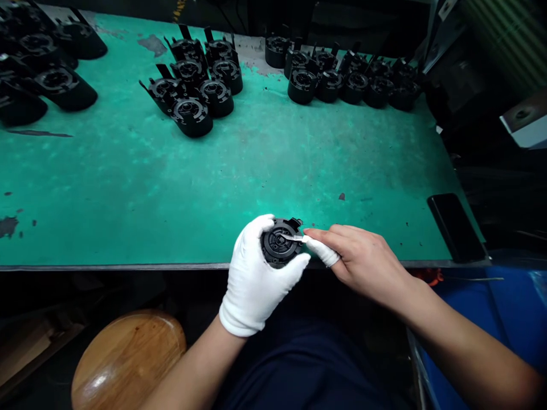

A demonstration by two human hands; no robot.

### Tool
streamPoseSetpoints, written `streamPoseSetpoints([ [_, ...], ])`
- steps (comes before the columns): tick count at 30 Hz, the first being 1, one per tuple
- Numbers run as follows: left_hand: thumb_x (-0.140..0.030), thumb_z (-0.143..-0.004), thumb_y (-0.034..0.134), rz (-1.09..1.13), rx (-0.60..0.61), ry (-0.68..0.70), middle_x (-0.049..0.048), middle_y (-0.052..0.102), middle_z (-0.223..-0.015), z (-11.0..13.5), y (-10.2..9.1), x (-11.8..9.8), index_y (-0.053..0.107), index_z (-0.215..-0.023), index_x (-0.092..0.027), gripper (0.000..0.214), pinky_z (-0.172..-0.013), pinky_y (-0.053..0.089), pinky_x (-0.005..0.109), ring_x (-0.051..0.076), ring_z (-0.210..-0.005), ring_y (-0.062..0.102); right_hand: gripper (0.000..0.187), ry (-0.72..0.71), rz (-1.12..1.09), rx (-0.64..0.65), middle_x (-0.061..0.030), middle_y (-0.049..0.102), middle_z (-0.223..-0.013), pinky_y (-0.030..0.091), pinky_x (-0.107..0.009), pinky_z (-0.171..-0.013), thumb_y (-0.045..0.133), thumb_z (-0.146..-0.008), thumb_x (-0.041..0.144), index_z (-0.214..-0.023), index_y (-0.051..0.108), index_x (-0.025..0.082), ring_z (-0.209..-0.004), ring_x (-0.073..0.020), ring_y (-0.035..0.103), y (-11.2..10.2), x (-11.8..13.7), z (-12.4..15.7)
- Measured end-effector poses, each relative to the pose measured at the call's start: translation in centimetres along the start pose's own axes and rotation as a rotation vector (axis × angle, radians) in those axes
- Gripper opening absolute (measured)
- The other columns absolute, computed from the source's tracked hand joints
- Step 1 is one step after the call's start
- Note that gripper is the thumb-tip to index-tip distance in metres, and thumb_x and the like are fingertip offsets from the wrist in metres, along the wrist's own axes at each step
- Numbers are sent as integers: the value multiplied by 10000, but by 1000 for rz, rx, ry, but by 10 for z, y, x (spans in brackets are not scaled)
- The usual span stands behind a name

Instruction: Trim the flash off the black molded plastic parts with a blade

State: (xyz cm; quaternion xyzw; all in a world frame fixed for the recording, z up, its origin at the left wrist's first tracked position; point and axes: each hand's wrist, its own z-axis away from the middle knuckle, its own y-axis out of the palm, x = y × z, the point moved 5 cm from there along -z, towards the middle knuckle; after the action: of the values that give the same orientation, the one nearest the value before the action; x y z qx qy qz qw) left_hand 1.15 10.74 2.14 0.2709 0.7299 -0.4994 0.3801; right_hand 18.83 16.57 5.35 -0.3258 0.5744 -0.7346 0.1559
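My left hand (255, 279), in a white glove, is closed round a round black plastic part (277, 242) at the front edge of the table. Rings, slots and a small central hole show on the part's upward face, and a tab sticks out at its far side. A small knife with a short metal blade (292, 237) is pinched between the thumb and fingers of my right hand (363, 253). That hand is bare except for a white cover on the thumb. The blade tip touches or hovers just over the part's middle; I cannot tell which. Most of the handle is hidden.
Similar black parts stand in groups on the green table (256, 165): one cluster (190, 114) at back centre, rows (329, 85) at back right, more (64, 85) at left. A phone (455, 225) lies near the right edge. A wooden stool (128, 359) and blue bin (474, 307) stand below.
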Motion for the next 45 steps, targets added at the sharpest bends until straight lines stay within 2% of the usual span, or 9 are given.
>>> streamPoseSetpoints([
  [7,-318,-747,771,8,-10,-13,129,578,-1302,1,4,-2,461,-1257,-204,608,-1095,470,468,281,-1246,586,515,57,82,-51,-12,661,-862,393,-301,-640,521,-896,124,-1361,612,326,-815,-204,626,1,1,-10],
  [10,-315,-715,794,-14,-69,17,121,584,-1275,0,4,-6,468,-1229,-207,618,-1068,483,462,279,-1216,597,459,99,3,-75,-13,682,-902,425,-290,-682,513,-929,155,-1341,626,323,-862,-197,648,3,-2,-13],
  [15,-382,-685,829,-6,-117,39,121,580,-1249,1,3,-6,470,-1130,-210,598,-1035,490,465,275,-1175,607,385,22,-169,-58,-20,708,-987,452,-274,-772,522,-963,206,-1322,637,284,-896,-176,654,2,-4,7],
  [20,-444,-664,851,-3,-135,27,122,568,-1239,2,2,-4,456,-1049,-218,595,-1021,487,464,275,-1165,595,393,40,-61,48,-18,696,-892,436,-273,-680,520,-952,205,-1309,647,306,-822,-179,653,4,-2,25],
  [27,-453,-688,827,-18,-165,14,133,572,-1226,2,8,-6,454,-1038,-208,568,-1013,484,471,280,-1145,603,386,144,134,-30,-26,697,-871,418,-283,-617,517,-953,225,-1302,653,320,-833,-204,659,3,2,16],
  [31,-471,-678,832,-29,-194,14,147,576,-1245,5,9,-5,463,-1044,-198,587,-1027,482,486,295,-1167,600,355,161,32,-90,-44,718,-911,468,-291,-693,485,-991,269,-1299,661,280,-858,-208,674,2,2,20],
  [36,-456,-710,817,-47,25,88,129,606,-1293,-5,-7,-2,505,-1235,-194,665,-1093,465,468,288,-1230,597,333,74,-172,-112,-53,736,-1110,489,-277,-827,455,-1029,332,-1268,676,263,-947,-182,680,-8,-9,20],
  [41,-493,-721,797,-94,375,103,101,565,-1419,-26,-25,7,440,-1413,-240,819,-1117,468,455,290,-1297,569,336,-76,-85,20,-36,727,-1014,466,-270,-762,486,-1014,322,-1304,652,291,-908,-182,666,-6,-15,2],
  [45,-446,-724,796,-99,458,175,69,553,-1443,-39,-31,9,460,-1408,-269,782,-1130,462,421,275,-1319,555,343,-195,-20,105,-30,708,-935,430,-261,-707,488,-1006,308,-1310,649,304,-854,-171,651,-5,-14,-12],
])
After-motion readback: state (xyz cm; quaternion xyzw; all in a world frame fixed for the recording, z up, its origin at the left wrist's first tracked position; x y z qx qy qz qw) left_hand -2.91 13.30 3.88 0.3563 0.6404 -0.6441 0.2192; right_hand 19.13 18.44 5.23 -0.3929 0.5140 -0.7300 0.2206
